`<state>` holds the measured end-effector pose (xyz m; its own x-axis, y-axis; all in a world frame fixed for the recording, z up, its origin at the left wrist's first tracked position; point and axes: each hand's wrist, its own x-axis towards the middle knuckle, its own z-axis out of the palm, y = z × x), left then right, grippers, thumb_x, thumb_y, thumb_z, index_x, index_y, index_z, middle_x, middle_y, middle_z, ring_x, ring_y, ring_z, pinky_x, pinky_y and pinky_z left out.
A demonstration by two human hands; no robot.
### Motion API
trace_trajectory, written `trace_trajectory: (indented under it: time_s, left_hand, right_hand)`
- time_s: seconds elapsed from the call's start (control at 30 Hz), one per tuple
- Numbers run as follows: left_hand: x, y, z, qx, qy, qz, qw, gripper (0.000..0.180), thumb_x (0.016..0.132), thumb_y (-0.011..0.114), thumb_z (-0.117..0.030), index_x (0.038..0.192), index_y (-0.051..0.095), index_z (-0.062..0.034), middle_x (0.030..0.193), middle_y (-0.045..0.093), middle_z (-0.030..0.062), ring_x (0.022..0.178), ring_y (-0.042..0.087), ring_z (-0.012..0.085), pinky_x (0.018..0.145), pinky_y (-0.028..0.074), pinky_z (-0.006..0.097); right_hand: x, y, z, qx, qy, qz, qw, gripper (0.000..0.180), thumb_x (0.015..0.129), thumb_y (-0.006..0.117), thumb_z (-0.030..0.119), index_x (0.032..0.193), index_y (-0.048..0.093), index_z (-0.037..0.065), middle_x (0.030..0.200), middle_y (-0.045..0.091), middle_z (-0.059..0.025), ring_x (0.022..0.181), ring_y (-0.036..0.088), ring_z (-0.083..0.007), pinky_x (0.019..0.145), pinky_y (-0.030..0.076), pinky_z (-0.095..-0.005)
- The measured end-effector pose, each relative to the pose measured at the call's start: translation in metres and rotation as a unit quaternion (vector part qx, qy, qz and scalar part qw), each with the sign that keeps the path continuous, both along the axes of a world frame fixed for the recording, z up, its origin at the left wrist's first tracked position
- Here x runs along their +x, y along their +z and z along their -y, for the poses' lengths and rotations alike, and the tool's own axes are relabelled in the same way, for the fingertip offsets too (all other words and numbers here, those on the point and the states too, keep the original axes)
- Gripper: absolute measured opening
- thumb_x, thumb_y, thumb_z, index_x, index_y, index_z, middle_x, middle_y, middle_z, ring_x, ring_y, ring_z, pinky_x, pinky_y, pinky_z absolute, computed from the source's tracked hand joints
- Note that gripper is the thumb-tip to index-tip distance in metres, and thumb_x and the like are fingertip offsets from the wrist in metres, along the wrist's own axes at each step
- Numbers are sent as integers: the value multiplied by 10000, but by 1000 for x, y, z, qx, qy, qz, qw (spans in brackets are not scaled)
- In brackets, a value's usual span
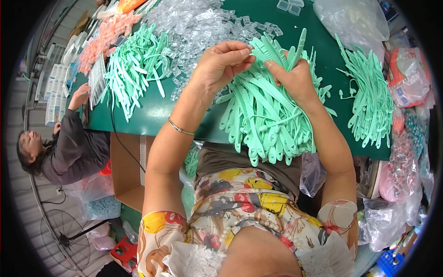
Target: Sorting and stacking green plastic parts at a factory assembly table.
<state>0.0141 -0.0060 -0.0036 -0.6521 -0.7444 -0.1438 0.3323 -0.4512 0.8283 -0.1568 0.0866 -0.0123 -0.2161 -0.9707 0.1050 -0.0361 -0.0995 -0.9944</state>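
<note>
My left hand (225, 64) has thumb and forefinger pinched on a small clear plastic piece (250, 47), mostly hidden by the fingertips. To its right, my right hand (297, 82) grips a mint-green ridged plastic strip (299, 46), whose rounded end points up past the thumb. Beneath both hands spreads a large pile of mint-green plastic strips (267, 111), some with ridges and a hole near the end. It hangs over the table's near edge towards my lap. Beyond my left hand lies a broad heap of small clear plastic pieces (198, 27).
More green strips lie left (136, 64) and right (369, 97) on the green table (152, 111). Orange-pink pieces (106, 39) sit far left, near a co-worker (69, 143). A clear bag (353, 21) rests at the far right. Below the table stands a cardboard box (127, 171).
</note>
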Motion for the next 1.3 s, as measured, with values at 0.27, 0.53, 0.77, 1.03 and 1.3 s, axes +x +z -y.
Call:
trace_trajectory:
  time_s: [0.27,0.53,0.77,1.03,1.3]
  left_hand:
    - [-4,0,-8,-40,19,7,999,147,790,659,-23,922,598,-5,877,642,73,795,638,170,704,524,248]
    - [-6,3,-11,-165,-23,150,974,198,848,628,-168,947,632,3,771,625,34,711,577,94,630,473,210]
    - [-18,2,-16,-305,-23,249,919,221,861,613,-232,824,663,-20,670,574,-12,614,487,57,556,382,184]
    - [-15,-9,-16,-245,45,191,950,209,847,619,-208,785,642,-9,672,569,-5,610,456,45,545,336,182]
    - [-14,-7,-8,-246,86,173,950,217,847,618,-222,793,638,-13,673,570,-2,609,456,43,545,337,185]
  right_hand:
    - [0,-1,0,-6,-13,-17,1000,172,783,673,170,760,580,26,594,525,20,501,463,-49,466,362,-218]
    - [-6,-10,3,-13,29,-8,999,167,789,667,175,827,619,20,631,560,17,551,489,-51,504,390,-217]
    - [0,-8,3,-55,5,-14,998,215,732,732,120,876,631,-5,773,639,-37,694,589,-73,629,488,-223]
    - [-2,-8,2,-18,-11,-43,999,231,725,729,131,866,605,-5,753,603,-13,647,548,-61,593,451,-208]
    - [-4,-7,3,17,34,-7,999,211,812,657,188,895,608,0,784,589,-21,639,528,-72,591,432,-215]
